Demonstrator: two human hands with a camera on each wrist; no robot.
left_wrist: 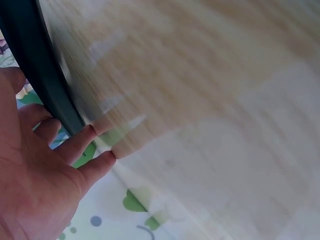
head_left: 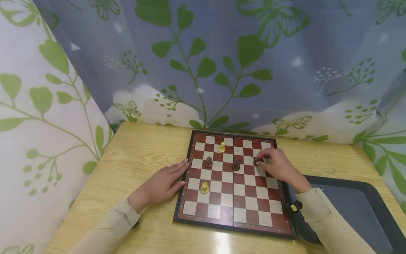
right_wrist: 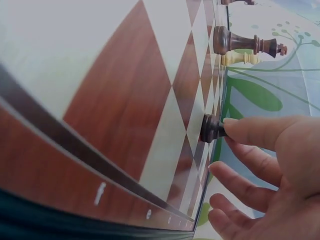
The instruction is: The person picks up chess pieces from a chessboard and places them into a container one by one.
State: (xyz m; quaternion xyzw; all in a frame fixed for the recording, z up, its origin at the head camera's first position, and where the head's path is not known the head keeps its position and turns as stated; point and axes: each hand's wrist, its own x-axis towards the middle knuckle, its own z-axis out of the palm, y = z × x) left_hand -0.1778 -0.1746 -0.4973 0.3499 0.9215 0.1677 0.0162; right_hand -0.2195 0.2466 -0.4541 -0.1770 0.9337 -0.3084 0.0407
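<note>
A folding chessboard (head_left: 250, 201) with red-brown and white squares lies on the table. My right hand (head_left: 277, 164) pinches a dark chess piece (right_wrist: 209, 128) between thumb and finger, its base at the board's surface; its top is hidden by the fingers. Left of it stand a dark chess piece (head_left: 236, 164) and a dark queen-like piece (head_left: 208, 162). A gold pawn-like piece (head_left: 221, 147) is near the far edge, and a gold chess piece (head_left: 204, 187) stands on the near left. My left hand (head_left: 163, 183) rests with extended fingers against the board's left edge, holding nothing.
A dark grey tray (head_left: 352, 208) stands right of the board, partly under the right forearm. The wooden table (head_left: 149, 144) reaches to a leaf-patterned curtain (head_left: 203, 70) at the back and left. A black wristband with a yellow-green part (head_left: 295, 206) is at the right sleeve.
</note>
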